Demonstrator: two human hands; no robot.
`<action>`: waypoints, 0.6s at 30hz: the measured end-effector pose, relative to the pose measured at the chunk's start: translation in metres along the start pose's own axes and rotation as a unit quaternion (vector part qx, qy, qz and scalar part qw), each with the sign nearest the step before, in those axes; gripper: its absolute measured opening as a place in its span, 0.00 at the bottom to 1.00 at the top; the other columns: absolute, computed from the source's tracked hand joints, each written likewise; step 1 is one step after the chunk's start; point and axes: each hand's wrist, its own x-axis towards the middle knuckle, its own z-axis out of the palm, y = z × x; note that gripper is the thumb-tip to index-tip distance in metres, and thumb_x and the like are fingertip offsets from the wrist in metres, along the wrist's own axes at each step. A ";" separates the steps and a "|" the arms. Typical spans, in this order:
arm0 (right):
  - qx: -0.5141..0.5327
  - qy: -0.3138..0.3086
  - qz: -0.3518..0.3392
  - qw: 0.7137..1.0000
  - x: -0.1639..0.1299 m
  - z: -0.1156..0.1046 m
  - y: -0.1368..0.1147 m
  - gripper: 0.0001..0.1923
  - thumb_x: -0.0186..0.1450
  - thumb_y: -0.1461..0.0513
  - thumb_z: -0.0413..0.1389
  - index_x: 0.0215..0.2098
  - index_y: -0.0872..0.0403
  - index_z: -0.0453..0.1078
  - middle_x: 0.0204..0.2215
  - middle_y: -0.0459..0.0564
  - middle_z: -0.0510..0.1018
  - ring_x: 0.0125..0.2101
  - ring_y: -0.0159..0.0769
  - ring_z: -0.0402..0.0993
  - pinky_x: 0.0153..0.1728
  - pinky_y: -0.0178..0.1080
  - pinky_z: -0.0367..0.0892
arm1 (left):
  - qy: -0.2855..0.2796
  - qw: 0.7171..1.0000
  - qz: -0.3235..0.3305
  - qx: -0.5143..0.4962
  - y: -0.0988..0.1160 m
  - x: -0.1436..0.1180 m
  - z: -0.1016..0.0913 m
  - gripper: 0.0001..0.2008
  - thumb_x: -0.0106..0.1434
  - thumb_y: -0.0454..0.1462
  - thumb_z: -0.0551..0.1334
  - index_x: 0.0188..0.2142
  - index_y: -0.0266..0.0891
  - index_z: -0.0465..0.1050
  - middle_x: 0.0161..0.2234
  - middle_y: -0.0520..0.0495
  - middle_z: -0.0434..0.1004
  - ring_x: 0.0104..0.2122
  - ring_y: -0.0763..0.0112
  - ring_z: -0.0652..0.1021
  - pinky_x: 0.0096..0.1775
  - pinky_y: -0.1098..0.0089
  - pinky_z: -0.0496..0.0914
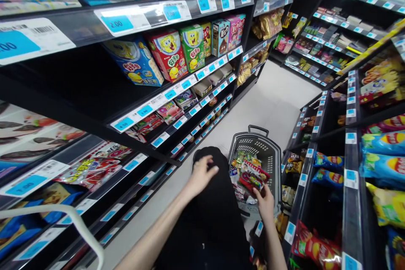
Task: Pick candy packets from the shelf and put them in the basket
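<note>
My right hand (265, 201) reaches into a grey shopping basket (276, 152) on the floor. Thumb and fingers are closed on the edge of a red candy packet (252, 179) with colourful lettering. Beneath and behind that packet lie several other snack packets (245, 158), green, white and silver, partly covered. Above my bent knee in black trousers (218, 215) is my left hand (203, 176), holding nothing, its fingers loosely curved and the thumb apart.
Shelves on the left carry snack boxes (167, 55) and bagged sweets (95, 168). Chip bags (384, 156) fill racks close on the right. A white curved bar (80, 223) juts in at lower left. Pale floor (268, 93) runs between the shelves.
</note>
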 end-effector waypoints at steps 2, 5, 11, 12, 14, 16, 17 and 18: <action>-0.041 0.031 0.026 0.998 0.014 -0.013 0.028 0.14 0.60 0.54 0.61 0.33 0.57 0.70 0.27 0.44 0.74 0.28 0.32 0.72 0.33 0.39 0.68 | 0.080 0.995 -0.006 0.052 -0.013 0.023 -0.036 0.23 0.61 0.40 0.54 0.54 0.32 0.63 0.52 0.34 0.69 0.49 0.55 0.72 0.53 0.56 0.63; -0.097 0.037 0.072 0.992 0.025 -0.019 0.069 0.11 0.65 0.57 0.58 0.37 0.57 0.70 0.33 0.47 0.75 0.33 0.34 0.73 0.37 0.42 0.69 | 0.152 0.979 -0.003 0.135 -0.033 0.046 -0.088 0.21 0.62 0.37 0.50 0.53 0.30 0.65 0.52 0.33 0.70 0.50 0.54 0.72 0.54 0.55 0.62; -0.231 0.004 0.194 0.953 0.002 -0.013 0.133 0.10 0.66 0.57 0.56 0.38 0.57 0.70 0.37 0.47 0.75 0.38 0.41 0.73 0.40 0.44 0.70 | 0.215 0.931 0.016 0.294 -0.059 0.065 -0.127 0.23 0.58 0.27 0.47 0.51 0.24 0.68 0.55 0.28 0.67 0.57 0.49 0.65 0.58 0.53 0.57; -0.252 -0.008 0.204 0.946 -0.005 -0.013 0.140 0.10 0.65 0.57 0.57 0.37 0.57 0.71 0.36 0.47 0.75 0.39 0.41 0.73 0.40 0.44 0.69 | 0.218 0.924 0.016 0.314 -0.062 0.068 -0.128 0.24 0.57 0.25 0.48 0.51 0.23 0.68 0.56 0.28 0.66 0.58 0.49 0.64 0.57 0.54 0.57; -0.283 -0.034 0.205 0.936 -0.020 -0.012 0.151 0.07 0.65 0.59 0.58 0.35 0.57 0.71 0.36 0.47 0.75 0.40 0.41 0.73 0.42 0.44 0.69 | 0.227 0.909 0.011 0.348 -0.065 0.075 -0.131 0.25 0.55 0.23 0.49 0.53 0.23 0.67 0.58 0.27 0.64 0.59 0.49 0.63 0.57 0.54 0.58; -0.301 -0.053 0.185 0.934 -0.035 -0.009 0.154 0.06 0.64 0.61 0.58 0.33 0.57 0.70 0.36 0.47 0.76 0.41 0.39 0.73 0.45 0.46 0.67 | 0.246 0.893 -0.003 0.376 -0.066 0.082 -0.135 0.26 0.57 0.24 0.50 0.56 0.24 0.64 0.60 0.26 0.59 0.60 0.47 0.60 0.57 0.52 0.58; -0.303 -0.058 0.169 0.936 -0.042 -0.008 0.152 0.06 0.64 0.61 0.59 0.33 0.57 0.70 0.36 0.48 0.76 0.41 0.39 0.73 0.46 0.47 0.66 | 0.259 0.884 -0.015 0.388 -0.066 0.086 -0.138 0.26 0.58 0.24 0.50 0.57 0.25 0.62 0.61 0.26 0.56 0.61 0.45 0.59 0.56 0.51 0.59; -0.301 -0.060 0.147 0.940 -0.048 -0.006 0.148 0.06 0.64 0.60 0.59 0.33 0.57 0.70 0.37 0.48 0.76 0.42 0.39 0.73 0.47 0.47 0.66 | 0.272 0.875 -0.028 0.398 -0.066 0.090 -0.141 0.26 0.60 0.25 0.51 0.59 0.26 0.60 0.62 0.26 0.54 0.61 0.45 0.58 0.56 0.50 0.59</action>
